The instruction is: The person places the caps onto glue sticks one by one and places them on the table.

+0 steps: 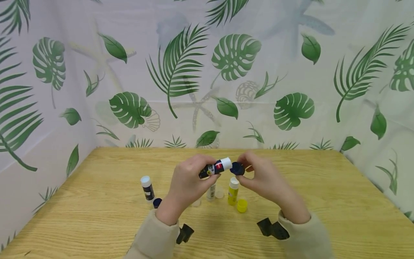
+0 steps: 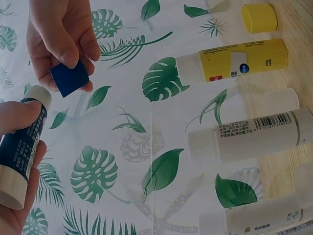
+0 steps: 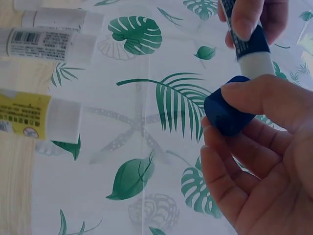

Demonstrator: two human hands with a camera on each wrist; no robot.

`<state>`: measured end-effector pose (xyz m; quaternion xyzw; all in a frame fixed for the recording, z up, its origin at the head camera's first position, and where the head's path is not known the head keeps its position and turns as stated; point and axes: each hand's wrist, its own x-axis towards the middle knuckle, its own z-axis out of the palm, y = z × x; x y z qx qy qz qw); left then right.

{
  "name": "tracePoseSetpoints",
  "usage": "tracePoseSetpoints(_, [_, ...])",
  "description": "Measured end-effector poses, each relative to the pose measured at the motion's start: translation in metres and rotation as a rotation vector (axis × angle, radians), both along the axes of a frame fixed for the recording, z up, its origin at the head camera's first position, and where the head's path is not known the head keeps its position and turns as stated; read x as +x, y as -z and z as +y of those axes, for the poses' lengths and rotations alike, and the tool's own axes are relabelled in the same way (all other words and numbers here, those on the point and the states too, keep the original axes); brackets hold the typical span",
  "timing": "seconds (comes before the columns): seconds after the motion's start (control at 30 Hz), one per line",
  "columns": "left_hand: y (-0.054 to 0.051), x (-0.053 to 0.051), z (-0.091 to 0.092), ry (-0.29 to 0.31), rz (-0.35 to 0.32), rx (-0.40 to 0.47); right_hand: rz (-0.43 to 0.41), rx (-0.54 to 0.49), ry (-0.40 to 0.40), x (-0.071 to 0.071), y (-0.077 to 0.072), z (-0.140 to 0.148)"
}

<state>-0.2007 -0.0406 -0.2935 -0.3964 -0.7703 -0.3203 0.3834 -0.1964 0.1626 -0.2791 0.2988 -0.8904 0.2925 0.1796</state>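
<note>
My left hand [image 1: 191, 177] grips a dark blue glue stick [image 1: 213, 168], tilted with its white end up and to the right. Between thumb and fingers, my right hand [image 1: 266, 177] pinches a dark blue cap [image 1: 237, 168] close to that white end. In the left wrist view a small gap separates the cap [image 2: 69, 78] from the glue stick [image 2: 22, 142]. The right wrist view has the cap [image 3: 229, 107] held by the right hand [image 3: 264, 142], near the white end [image 3: 256, 64] of the stick.
Below the hands stand a yellow glue stick [image 1: 233, 194], a yellow cap [image 1: 242, 205], a white glue stick [image 1: 211, 192] and pale caps [image 1: 219, 193]. Further left are another dark blue stick [image 1: 147, 189] and a dark blue cap [image 1: 157, 203]. A leaf-patterned cloth [image 1: 194, 72] hangs behind the wooden table [image 1: 106, 180].
</note>
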Motion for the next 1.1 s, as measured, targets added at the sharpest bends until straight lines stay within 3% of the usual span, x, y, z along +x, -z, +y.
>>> tracePoseSetpoints(0.2, [0.001,-0.001,0.002,0.031,0.025,-0.033,0.042,-0.01,-0.028,0.002,0.001,-0.002])
tracePoseSetpoints(0.5, [0.003,-0.001,0.003,0.03,0.017,-0.055,0.074,-0.026,-0.041,0.003,-0.001,0.001])
tracePoseSetpoints(0.8, [0.002,-0.002,0.002,0.035,-0.002,-0.069,0.049,-0.099,-0.087,0.003,-0.005,0.008])
tracePoseSetpoints(1.1, [-0.002,-0.003,0.003,0.054,-0.024,-0.079,0.083,-0.162,-0.155,0.002,-0.01,0.011])
